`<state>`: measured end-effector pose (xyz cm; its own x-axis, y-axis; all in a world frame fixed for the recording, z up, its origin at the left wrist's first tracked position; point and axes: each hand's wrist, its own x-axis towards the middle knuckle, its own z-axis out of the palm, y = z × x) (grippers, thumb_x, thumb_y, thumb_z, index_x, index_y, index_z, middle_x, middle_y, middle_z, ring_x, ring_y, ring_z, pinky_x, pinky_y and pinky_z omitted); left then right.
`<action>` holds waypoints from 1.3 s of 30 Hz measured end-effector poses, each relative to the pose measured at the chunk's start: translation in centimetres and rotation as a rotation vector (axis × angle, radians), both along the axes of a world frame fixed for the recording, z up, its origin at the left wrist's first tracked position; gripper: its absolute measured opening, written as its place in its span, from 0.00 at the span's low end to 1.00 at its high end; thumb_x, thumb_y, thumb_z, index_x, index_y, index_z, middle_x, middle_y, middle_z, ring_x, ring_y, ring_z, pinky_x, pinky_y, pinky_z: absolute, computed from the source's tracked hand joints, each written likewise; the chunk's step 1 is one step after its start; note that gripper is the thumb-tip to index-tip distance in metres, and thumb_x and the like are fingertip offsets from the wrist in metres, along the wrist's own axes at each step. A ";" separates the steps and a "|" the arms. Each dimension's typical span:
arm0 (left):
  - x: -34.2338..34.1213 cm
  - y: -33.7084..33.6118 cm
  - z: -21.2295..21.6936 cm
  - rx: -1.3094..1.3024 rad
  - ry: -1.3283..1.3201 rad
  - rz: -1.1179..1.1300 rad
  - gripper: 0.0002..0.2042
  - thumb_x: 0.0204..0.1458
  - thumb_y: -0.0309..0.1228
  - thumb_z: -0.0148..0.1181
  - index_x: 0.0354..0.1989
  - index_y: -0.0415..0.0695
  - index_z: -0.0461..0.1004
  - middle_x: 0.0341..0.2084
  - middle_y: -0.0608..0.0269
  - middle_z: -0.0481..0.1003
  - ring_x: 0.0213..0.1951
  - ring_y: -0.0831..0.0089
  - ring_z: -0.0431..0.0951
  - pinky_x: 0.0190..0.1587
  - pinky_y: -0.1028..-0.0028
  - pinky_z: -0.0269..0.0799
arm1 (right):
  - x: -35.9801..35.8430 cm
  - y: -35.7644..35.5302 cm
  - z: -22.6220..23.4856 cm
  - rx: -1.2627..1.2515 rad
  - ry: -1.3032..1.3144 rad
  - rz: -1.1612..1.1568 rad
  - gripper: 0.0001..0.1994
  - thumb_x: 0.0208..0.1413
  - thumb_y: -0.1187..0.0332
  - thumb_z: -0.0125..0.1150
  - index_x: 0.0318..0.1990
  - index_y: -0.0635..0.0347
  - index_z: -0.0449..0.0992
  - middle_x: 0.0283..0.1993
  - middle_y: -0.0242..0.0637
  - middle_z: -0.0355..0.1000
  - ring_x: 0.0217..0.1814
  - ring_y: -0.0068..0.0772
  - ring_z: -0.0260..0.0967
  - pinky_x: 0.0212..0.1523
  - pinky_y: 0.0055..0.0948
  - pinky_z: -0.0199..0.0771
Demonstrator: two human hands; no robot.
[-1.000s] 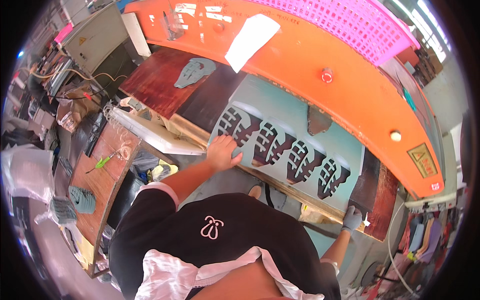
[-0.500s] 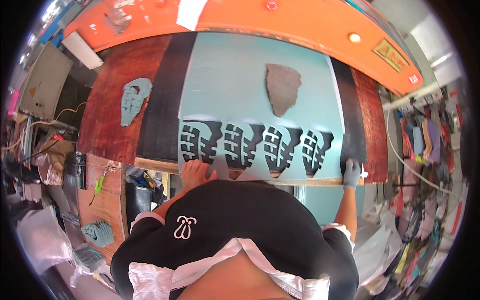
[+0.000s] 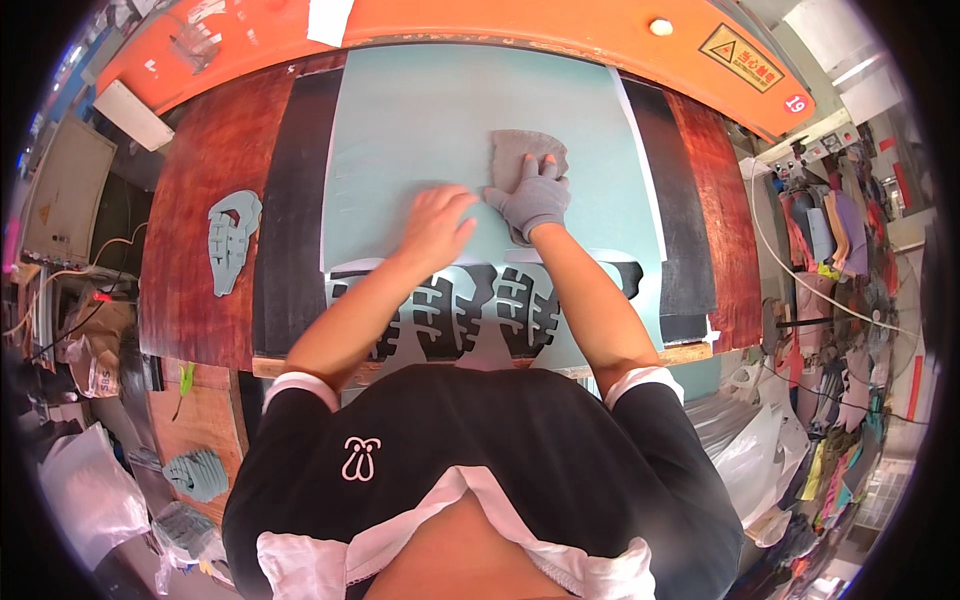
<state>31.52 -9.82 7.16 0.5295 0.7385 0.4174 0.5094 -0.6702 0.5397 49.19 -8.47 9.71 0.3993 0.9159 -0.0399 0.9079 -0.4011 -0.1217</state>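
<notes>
A person leans over a reddish-brown bench (image 3: 195, 290), seen from above, both forearms reaching away from the body onto a large pale teal sheet (image 3: 440, 110) that lies flat on it. The sheet's long axis runs from the person's chest toward the far orange machine edge (image 3: 560, 40), and its near end is cut through with a row of shoe-sole shaped openings (image 3: 470, 315) showing black beneath, their lengths pointing the same way. The right hand (image 3: 535, 200), in a grey glove, lies palm down with fingers spread flat on a grey-brown cloth (image 3: 520, 150); it presses rather than grips, and the cloth sticks out beyond the fingertips on the far side, with a little showing under the wrist. The bare left hand (image 3: 435, 225) lies just beside the gloved one, to its left, palm down on the sheet with fingers loosely extended, holding nothing. The sole-shaped openings lie nearer the body than both hands, under the forearms. Black strips (image 3: 290, 210) flank the sheet on either side of the hands. Well off to the left of the left hand, a single teal sole cut-out (image 3: 232, 235) lies on the bare wood, its long axis also running near to far.
</notes>
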 end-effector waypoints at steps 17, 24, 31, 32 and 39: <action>1.8 -1.4 -5.2 0.183 0.283 0.086 0.21 0.51 0.36 0.52 0.55 0.45 0.65 0.58 0.59 0.62 0.62 0.61 0.57 0.61 0.53 0.50 | 8.5 -1.8 -0.2 0.497 1.220 -0.051 0.33 0.38 0.60 0.68 0.54 0.66 0.66 0.56 0.49 0.61 0.47 0.38 0.68 0.47 0.33 0.71; 0.8 -1.6 -4.7 0.203 0.240 0.075 0.21 0.50 0.36 0.53 0.53 0.45 0.67 0.57 0.59 0.64 0.60 0.60 0.58 0.60 0.51 0.51 | 8.8 -2.5 0.3 0.305 0.174 0.013 0.38 0.32 0.49 0.68 0.53 0.60 0.69 0.59 0.51 0.60 0.57 0.51 0.62 0.55 0.36 0.66; 0.5 -1.6 -3.8 0.172 0.267 0.070 0.21 0.50 0.35 0.53 0.54 0.45 0.66 0.57 0.59 0.63 0.61 0.60 0.58 0.60 0.52 0.51 | 8.5 -2.7 0.3 0.284 0.078 0.032 0.39 0.31 0.47 0.67 0.54 0.58 0.69 0.59 0.48 0.62 0.54 0.49 0.65 0.52 0.37 0.68; 0.4 -1.6 -3.7 0.168 0.267 0.072 0.21 0.50 0.35 0.53 0.54 0.45 0.66 0.57 0.59 0.63 0.61 0.60 0.58 0.60 0.52 0.51 | 8.6 -2.7 0.4 0.278 0.086 0.027 0.39 0.31 0.47 0.67 0.54 0.57 0.69 0.59 0.48 0.62 0.55 0.49 0.64 0.52 0.36 0.68; 0.3 -1.6 -3.5 0.170 0.235 0.070 0.22 0.50 0.35 0.53 0.54 0.45 0.66 0.57 0.59 0.63 0.61 0.60 0.58 0.60 0.51 0.51 | 8.6 -3.1 1.1 0.244 0.033 -0.027 0.38 0.32 0.48 0.68 0.54 0.56 0.69 0.58 0.46 0.61 0.53 0.48 0.63 0.53 0.35 0.67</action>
